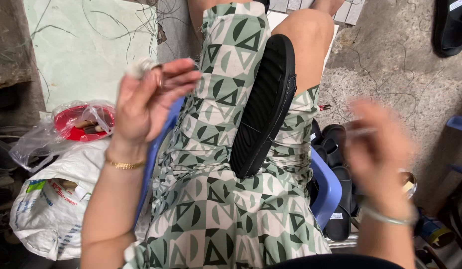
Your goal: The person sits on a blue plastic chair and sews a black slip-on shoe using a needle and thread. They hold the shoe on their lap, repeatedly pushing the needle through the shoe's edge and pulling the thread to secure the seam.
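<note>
A white woven sack point(47, 214) with red, green and blue printing sat at the lower left on the floor, its surface crinkled and slack. Above it lay a round red lid or dish point(74, 124) wrapped in a clear, wrinkled plastic bag point(37, 142). Behind these a pale green panel point(86, 50) lay flat, scattered with thin dark threads. A small white label showed on the edge of the blue plastic stool point(328, 192), and another on the black sandal point(452, 25) at the upper right.

The left hand point(149, 102) was raised with its fingers curled narrowly around a small greyish-white lump point(140, 66), pinched at the fingertips; what the lump was made of could not be told. A gold chain bracelet point(125, 164) circled that wrist. The right hand point(378, 144) was blurred by motion, wearing a pale bangle point(388, 218); a thin pale strip seemed to sit at its fingers, but whether it gripped anything could not be told.

Between the hands, a black slide sandal point(266, 107) with a ribbed rubber sole lay upside down, resting on the lap over a green and cream skirt point(216, 209) printed with triangles and half circles. More black sandals point(335, 149) were heaped beside the stool on rough grey concrete floor point(390, 55).
</note>
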